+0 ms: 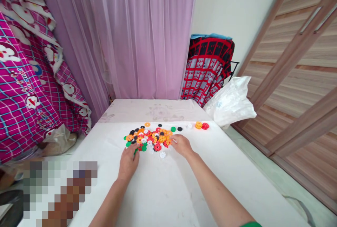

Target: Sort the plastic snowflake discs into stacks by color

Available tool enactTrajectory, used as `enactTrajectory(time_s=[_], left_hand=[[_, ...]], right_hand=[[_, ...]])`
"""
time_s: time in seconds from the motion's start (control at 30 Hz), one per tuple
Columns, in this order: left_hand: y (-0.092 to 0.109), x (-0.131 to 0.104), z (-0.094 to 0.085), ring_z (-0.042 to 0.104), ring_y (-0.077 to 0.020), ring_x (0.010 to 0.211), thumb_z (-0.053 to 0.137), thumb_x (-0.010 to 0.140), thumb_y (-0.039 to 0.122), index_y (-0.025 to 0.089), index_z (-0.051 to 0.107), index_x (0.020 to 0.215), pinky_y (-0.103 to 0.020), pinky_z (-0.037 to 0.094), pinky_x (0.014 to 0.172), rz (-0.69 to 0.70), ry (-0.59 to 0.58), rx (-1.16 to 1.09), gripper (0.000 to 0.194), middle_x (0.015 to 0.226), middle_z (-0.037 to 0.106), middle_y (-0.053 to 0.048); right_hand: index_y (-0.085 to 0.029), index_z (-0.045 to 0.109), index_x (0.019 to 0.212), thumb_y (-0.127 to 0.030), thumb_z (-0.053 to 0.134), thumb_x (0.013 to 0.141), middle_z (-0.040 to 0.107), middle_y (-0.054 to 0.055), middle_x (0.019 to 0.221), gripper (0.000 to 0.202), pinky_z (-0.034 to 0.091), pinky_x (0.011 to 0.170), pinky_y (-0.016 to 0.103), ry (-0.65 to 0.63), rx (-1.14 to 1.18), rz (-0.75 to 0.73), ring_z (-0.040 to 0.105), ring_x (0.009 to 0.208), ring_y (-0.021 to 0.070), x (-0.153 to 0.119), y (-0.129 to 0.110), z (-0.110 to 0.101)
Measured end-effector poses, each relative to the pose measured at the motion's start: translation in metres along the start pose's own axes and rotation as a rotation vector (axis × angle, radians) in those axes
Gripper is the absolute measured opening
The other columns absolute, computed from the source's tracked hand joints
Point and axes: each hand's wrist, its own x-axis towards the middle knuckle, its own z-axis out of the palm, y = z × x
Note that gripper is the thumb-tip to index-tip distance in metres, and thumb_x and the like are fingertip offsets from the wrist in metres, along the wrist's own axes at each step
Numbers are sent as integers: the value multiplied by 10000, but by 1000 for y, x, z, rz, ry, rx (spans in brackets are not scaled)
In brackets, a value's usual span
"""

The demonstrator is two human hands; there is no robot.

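A heap of small flower-shaped plastic discs (154,137) in orange, red, black, white and green lies on the white-covered table. My left hand (129,161) rests at the heap's near left edge, fingers apart, with the fingertips by the green discs (144,147). At the right edge of the heap is my right hand (182,145), its fingers curled and close together beside the orange discs. Something small and pale shows at those fingertips; I cannot make out what it is. A single white disc (162,154) lies in front of the heap.
Yellow-orange discs (198,125) and red discs (205,126) sit at the far right of the white table cover (163,192). Loose green (173,129) and black (179,129) discs lie nearer the heap. A white plastic bag (229,102) stands beyond the right edge; a wooden wardrobe (295,79) is farther right.
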Motion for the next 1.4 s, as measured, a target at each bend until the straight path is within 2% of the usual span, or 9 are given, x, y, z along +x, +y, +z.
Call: enactTrajectory(time_s=[0.23,0.43,0.6,0.73,0.87,0.97,1.07,1.2,1.4], left_hand=[[-7,19,15,556,-243,1208,387,885,301,223,618,1141,-479,373,1077,-104,175,-71,354,1282,624,-100],[4,30,14,407,-323,1347,351,920,361,157,552,1276,-570,303,1082,-208,95,96,456,1436,468,-186],[4,32,12,406,-303,1356,325,937,378,174,544,1294,-564,266,1110,-223,42,71,466,1444,475,-155],[-5,33,12,459,-265,1320,317,935,378,189,585,1223,-505,335,1097,-183,105,-72,437,1406,521,-137],[-12,34,14,488,-243,1294,376,912,389,207,594,1190,-458,364,1102,-178,180,-194,398,1368,559,-111],[-13,35,13,499,-224,1286,389,907,396,233,597,1171,-423,386,1099,-185,200,-235,374,1332,590,-74],[-11,35,11,509,-226,1276,399,902,403,245,602,1155,-416,403,1090,-201,197,-237,361,1330,594,-59],[-10,36,10,508,-231,1278,410,898,402,248,607,1151,-422,401,1095,-220,186,-240,355,1339,590,-52],[-14,36,14,521,-225,1266,417,892,398,248,600,1166,-408,411,1086,-229,201,-234,362,1361,571,-61]], right_hand=[[-240,701,919,-250,591,796,712,40,997,165,420,819,276,-31,-116,-70,603,974,199,32,-30,16],[-217,664,915,-224,609,754,696,45,972,170,398,809,279,-63,-105,-35,588,957,197,39,-34,25],[-225,653,989,-246,622,741,672,47,1050,252,394,850,283,-55,-72,-19,571,1010,202,40,-28,28],[-225,669,897,-289,640,732,676,50,990,179,407,823,289,-75,-100,2,581,978,214,40,-29,28],[-222,653,976,-249,657,703,688,45,1026,275,414,831,285,-107,-65,33,597,980,208,41,-33,21],[-228,627,1043,-250,672,697,686,31,1062,349,418,846,276,-75,18,81,601,1004,195,41,-19,8],[-234,617,1041,-282,674,718,677,18,1075,332,423,841,264,15,80,171,603,1011,177,37,16,-6],[-227,624,981,-269,687,699,681,6,1022,292,430,774,254,-26,73,303,622,928,164,30,58,-13],[-227,641,917,-216,676,677,678,-3,952,242,421,733,252,-42,104,253,610,873,157,29,63,2]])
